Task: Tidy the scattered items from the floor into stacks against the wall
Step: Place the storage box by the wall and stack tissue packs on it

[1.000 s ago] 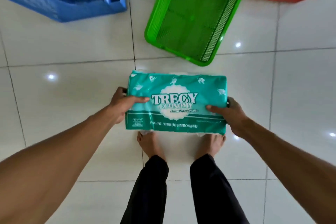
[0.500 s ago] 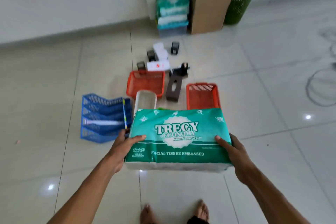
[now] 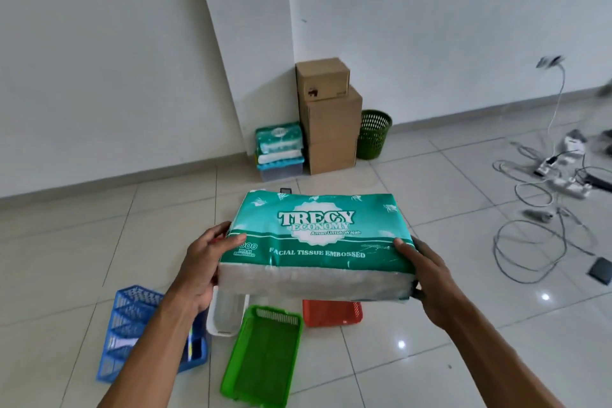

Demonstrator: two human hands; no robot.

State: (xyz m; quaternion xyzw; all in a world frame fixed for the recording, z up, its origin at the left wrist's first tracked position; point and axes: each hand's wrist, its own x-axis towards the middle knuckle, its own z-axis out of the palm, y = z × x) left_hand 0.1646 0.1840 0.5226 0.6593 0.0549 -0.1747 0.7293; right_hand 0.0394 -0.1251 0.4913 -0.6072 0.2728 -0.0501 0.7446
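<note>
Sparse room, likely office or storeroom: glossy pale tiled floor [image 3: 430, 325], bare white walls [image 3: 99, 60]. Landmark: stacked brown cardboard boxes [image 3: 331, 122] in wall corner. Green mesh wastebasket [image 3: 375, 134] just right of boxes; tangled grey cables and power strips [image 3: 546, 195] well right.

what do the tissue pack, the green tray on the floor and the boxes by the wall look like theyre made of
Tissue pack: thin glossy plastic film, going by the sheen and wrinkles; white tissue shows through the clear front edge. Green tray: likely rigid moulded plastic, with a slotted mesh base and rim. Boxes: matte brown cardboard, judging by the flat faces and folded edges.
</note>
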